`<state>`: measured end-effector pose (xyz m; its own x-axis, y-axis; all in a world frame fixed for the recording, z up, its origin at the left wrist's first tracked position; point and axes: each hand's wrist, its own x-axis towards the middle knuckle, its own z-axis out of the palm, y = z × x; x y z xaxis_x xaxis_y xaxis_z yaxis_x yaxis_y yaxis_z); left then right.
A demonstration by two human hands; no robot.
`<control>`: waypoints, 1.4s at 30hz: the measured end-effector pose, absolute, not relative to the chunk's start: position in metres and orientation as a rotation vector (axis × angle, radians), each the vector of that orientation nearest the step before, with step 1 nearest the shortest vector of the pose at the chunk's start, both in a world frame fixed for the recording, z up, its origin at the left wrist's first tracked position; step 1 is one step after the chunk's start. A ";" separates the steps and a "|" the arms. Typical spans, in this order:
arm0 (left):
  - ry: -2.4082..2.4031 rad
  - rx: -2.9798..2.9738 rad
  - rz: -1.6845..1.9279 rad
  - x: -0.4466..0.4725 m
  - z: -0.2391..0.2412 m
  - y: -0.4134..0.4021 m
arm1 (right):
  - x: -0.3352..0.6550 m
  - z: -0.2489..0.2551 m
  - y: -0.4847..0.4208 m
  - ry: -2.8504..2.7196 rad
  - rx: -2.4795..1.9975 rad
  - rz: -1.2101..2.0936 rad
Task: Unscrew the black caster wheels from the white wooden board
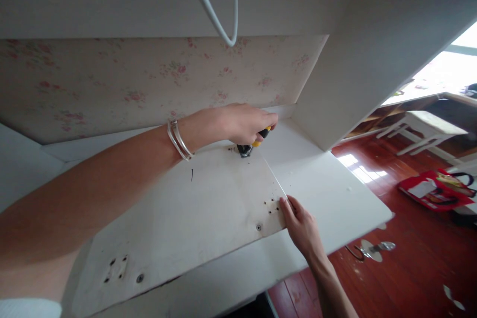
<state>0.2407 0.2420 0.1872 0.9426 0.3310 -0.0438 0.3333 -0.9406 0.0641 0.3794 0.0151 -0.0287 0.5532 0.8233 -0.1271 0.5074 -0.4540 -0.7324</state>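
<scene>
My left hand (246, 124), with two silver bangles (179, 140) at its wrist, reaches across from the left. Its fingers are closed around a yellow-and-black hand tool (265, 132), mostly hidden by the hand, so its exact kind is unclear. A dark piece with a shiny metal edge (245, 151) shows just below those fingers, over the far right part of a white board (208, 194). My right hand (301, 223) grips the board's near right edge, thumb on top. The board has screw holes, round metal fittings and a short black pen mark.
Beneath the board lies a white shelf (346, 194), with a side panel (346, 69) and floral-papered back (149, 89). A white cable (223, 30) hangs overhead. On the red wooden floor are a red bag (434, 190) and metal hardware (372, 249); a white stool (428, 124) stands beyond.
</scene>
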 end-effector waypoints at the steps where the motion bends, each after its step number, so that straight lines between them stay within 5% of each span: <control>1: 0.538 3.041 -0.046 0.241 0.187 0.242 | 0.379 -0.029 0.015 -1.060 -2.143 0.634; 32: 1.173 3.081 0.348 0.266 0.175 0.222 | 0.375 -0.028 0.008 -1.063 -2.122 0.670; 42: 0.525 2.888 -0.030 0.259 0.184 0.225 | 0.375 -0.028 0.010 -1.039 -2.113 0.699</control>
<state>0.2586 0.2251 0.1840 0.9364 0.3464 -0.0564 0.3505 -0.9155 0.1975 0.3751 0.0098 -0.0276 0.5387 0.8258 -0.1667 0.4655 -0.4566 -0.7582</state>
